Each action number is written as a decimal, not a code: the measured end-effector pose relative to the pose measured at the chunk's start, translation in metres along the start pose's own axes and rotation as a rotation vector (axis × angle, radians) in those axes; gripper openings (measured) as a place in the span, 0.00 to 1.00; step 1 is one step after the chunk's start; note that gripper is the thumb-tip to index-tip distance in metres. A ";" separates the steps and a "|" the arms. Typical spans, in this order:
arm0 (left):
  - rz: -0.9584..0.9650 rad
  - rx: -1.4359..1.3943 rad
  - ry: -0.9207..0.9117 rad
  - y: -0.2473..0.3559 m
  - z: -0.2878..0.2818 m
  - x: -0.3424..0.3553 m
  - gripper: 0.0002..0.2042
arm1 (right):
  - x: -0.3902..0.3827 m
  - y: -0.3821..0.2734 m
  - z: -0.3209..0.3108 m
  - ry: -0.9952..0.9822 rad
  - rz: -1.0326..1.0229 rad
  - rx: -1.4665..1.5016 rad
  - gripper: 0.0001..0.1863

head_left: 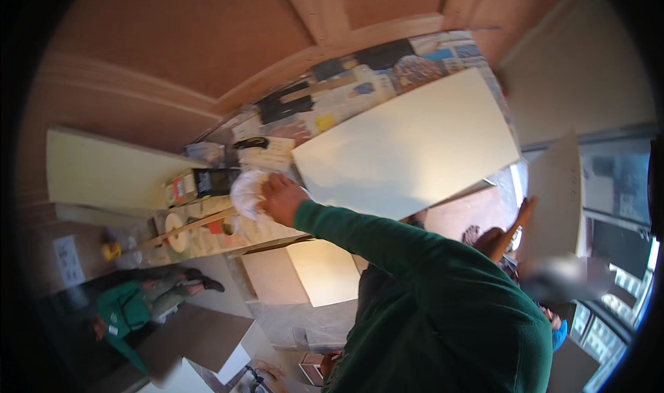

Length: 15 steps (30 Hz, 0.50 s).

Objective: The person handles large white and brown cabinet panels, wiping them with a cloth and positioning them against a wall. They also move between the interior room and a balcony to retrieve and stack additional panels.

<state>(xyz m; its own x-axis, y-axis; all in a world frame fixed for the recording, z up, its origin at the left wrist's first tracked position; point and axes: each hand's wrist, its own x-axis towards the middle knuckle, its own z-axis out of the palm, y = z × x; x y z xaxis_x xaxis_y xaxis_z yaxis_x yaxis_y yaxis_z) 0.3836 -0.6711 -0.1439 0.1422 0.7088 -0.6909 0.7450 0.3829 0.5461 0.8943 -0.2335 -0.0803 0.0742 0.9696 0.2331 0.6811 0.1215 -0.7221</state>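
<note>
My right hand [282,198] reaches across the newspaper-covered worktop [325,103], its fingers closed on a bunched white cloth [246,192]. A large cream board [404,144] lies just right of it. Left of the cloth are a rectangular metal can [200,184], a wooden stick [173,232] and a round pale disc [176,230]. Above it sits a small black item [250,143]. My left hand [329,362] shows only in part at the lower edge beside my body, its fingers hidden.
A co-worker in green [124,310] is low at the left beside boxy panels [200,338]. Another person's hand [519,220] holds an upright board [553,192] at the right. Brown panelled wood [173,33] backs the worktop; pale boards [318,275] lie below it, another [111,165] stands left.
</note>
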 end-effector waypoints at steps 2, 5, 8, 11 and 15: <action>0.003 0.259 -0.092 -0.009 0.008 0.001 0.13 | 0.039 -0.005 -0.042 0.090 0.049 0.043 0.27; 0.229 0.305 -0.141 0.005 -0.001 0.068 0.14 | 0.086 0.059 -0.095 0.262 0.328 -0.042 0.24; 0.071 0.168 -0.122 0.050 -0.004 0.117 0.15 | 0.066 0.122 -0.146 0.449 0.594 -0.016 0.22; -0.215 -0.237 -0.023 0.239 0.006 0.159 0.18 | -0.045 0.174 -0.204 0.554 0.719 -0.093 0.22; -0.094 -0.322 -0.026 0.321 0.004 0.241 0.13 | -0.213 0.246 -0.282 0.564 1.232 -0.326 0.26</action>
<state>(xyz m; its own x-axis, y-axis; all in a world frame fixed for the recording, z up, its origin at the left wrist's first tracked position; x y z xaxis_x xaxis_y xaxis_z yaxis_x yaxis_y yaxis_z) 0.6596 -0.3796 -0.1369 0.1022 0.6477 -0.7550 0.5120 0.6164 0.5982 1.2514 -0.4703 -0.1236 0.9703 0.1901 -0.1495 0.0949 -0.8678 -0.4877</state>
